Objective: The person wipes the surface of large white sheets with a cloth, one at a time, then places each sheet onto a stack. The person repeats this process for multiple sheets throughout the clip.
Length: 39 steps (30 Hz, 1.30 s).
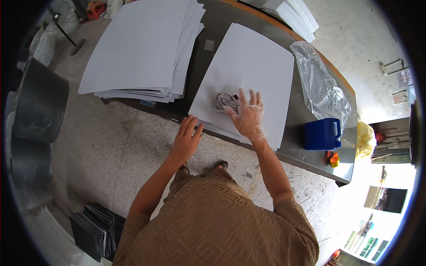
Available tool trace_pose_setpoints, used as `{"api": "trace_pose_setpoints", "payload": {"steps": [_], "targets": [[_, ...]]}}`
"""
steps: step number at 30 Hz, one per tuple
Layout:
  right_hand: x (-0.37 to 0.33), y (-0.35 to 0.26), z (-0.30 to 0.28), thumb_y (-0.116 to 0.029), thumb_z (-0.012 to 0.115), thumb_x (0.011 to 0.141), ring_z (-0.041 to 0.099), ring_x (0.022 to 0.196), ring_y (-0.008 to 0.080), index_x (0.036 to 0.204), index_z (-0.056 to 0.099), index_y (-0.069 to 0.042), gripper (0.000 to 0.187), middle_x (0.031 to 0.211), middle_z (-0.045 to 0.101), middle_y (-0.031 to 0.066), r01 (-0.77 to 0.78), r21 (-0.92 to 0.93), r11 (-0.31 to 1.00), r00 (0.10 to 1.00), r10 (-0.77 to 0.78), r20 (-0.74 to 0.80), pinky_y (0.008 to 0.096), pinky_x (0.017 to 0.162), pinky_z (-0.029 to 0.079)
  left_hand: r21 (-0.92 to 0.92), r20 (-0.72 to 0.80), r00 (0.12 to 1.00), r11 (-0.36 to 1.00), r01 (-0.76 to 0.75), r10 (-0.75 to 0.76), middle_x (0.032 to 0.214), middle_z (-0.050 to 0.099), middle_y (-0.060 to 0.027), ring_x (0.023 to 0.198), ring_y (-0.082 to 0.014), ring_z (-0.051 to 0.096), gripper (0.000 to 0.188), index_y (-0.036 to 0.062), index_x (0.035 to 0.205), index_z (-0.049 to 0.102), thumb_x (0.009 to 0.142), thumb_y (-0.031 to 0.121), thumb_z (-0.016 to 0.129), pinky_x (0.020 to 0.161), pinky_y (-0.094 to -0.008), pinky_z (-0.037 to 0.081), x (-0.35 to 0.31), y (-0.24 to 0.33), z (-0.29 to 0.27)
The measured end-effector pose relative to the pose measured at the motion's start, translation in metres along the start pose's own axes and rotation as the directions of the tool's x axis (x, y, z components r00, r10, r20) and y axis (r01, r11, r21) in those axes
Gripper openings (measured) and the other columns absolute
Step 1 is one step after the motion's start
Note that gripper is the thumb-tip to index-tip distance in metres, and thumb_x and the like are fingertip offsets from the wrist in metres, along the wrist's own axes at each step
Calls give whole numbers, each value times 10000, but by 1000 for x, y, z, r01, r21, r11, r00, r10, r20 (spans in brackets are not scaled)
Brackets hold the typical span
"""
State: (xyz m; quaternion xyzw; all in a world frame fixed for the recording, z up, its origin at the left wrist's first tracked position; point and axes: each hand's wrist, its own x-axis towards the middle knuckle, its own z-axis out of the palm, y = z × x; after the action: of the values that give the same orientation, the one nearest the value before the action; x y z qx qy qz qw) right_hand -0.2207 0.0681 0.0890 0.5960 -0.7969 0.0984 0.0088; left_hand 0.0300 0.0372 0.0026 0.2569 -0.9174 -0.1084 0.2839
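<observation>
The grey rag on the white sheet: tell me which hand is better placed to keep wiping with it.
Probably the right hand: it lies on the grey rag atop the white sheet. The left hand rests at the sheet's near corner, apart from the rag.

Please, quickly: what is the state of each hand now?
Left hand: open, fingertips at the white sheet's near edge.
Right hand: open, gloved, beside a grey rag.

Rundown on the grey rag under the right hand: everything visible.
The rag is a bunched, wrinkled wad of grey-white cloth, soft and folded into ridges. It lies on the top white sheet of the small stack near the table's front edge. The right hand, in a thin clear plastic glove, lies flat with fingers spread, its thumb side against the rag and covering its right part. The left hand is apart from it, at the sheet's near corner.
</observation>
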Motion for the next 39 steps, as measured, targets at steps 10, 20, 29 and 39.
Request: {"api": "trace_pose_setpoints", "payload": {"steps": [10, 20, 29, 39], "targets": [[6, -46, 46, -389, 761, 796, 532, 1125, 353, 1376, 566, -246, 629, 1266, 547, 130, 316, 30, 948, 943, -310, -123, 517, 918, 419, -17, -95, 969, 973, -230, 227, 1303, 409, -149, 1315, -356, 377, 443, 31, 1293, 568, 854, 53, 625, 1157, -516, 363, 1, -37, 57], [68, -34, 55, -367, 754, 805, 573, 1008, 349, 1288, 659, -260, 504, 1168, 581, 181, 400, 2, 916, 916, -400, -22, 469, 846, 496, -83, -238, 950, 971, -226, 200, 1138, 494, -78, 1113, -267, 521, 378, 145, 1156, 627, 794, 137, 737, 954, -437, 480, 11, -41, 66], [321, 78, 91, -418, 621, 927, 610, 1005, 369, 1314, 631, -278, 411, 1141, 606, 181, 276, -201, 940, 943, -306, -135, 475, 895, 502, -10, -270, 952, 988, -155, 147, 1076, 512, -42, 1049, -208, 556, 339, 242, 1092, 653, 781, 151, 756, 891, -376, 517, 10, -36, 66], [434, 153, 107, -400, 589, 936, 640, 976, 387, 1327, 596, -143, 467, 1169, 648, 188, 80, -140, 987, 963, -113, -246, 440, 927, 500, -79, -137, 990, 995, -54, 43, 1065, 479, -33, 968, -211, 552, 302, 287, 947, 651, 725, 132, 786, 883, -428, 505, -5, -26, 60]]}}
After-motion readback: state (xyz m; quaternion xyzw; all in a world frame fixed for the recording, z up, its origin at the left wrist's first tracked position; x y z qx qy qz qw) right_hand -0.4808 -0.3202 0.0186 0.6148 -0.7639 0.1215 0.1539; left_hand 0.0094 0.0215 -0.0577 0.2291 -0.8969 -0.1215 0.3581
